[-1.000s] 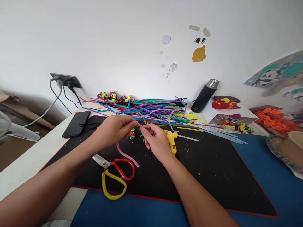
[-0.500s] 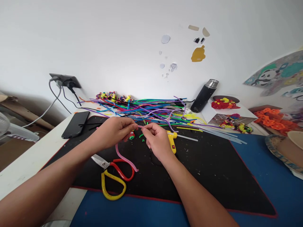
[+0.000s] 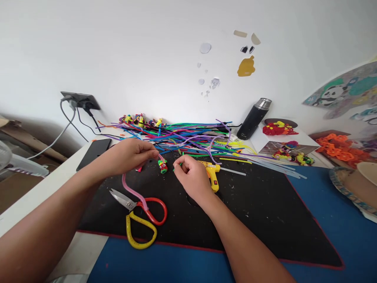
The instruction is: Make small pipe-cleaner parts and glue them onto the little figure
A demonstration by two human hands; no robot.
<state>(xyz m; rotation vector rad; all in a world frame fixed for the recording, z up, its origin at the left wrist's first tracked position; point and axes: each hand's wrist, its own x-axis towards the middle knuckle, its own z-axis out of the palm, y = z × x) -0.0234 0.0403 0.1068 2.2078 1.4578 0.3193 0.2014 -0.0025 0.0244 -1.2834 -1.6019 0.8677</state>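
Note:
My left hand (image 3: 137, 155) is closed on a pink pipe cleaner (image 3: 134, 191); its long end hangs below the hand onto the scissors, and a short tip sticks out past the fingers. Between the hands a small red and green figure (image 3: 163, 166) lies on the black mat (image 3: 259, 220). My right hand (image 3: 190, 173) has its fingers curled together, beside the yellow glue gun (image 3: 214, 177); whether anything is between the fingertips is hidden. Scissors (image 3: 141, 218) with one red and one yellow handle lie open in front of my left hand.
A heap of coloured pipe cleaners (image 3: 188, 135) lies along the wall, with small figures (image 3: 141, 120) behind it. A black flask (image 3: 253, 119) leans at the back right. A phone (image 3: 94, 153) is at the left, clear glue sticks (image 3: 279, 167) at the right.
My hands have moved apart. My left hand has gone left with the pink pipe cleaner, which has left my right fingers, and the small figure shows more fully.

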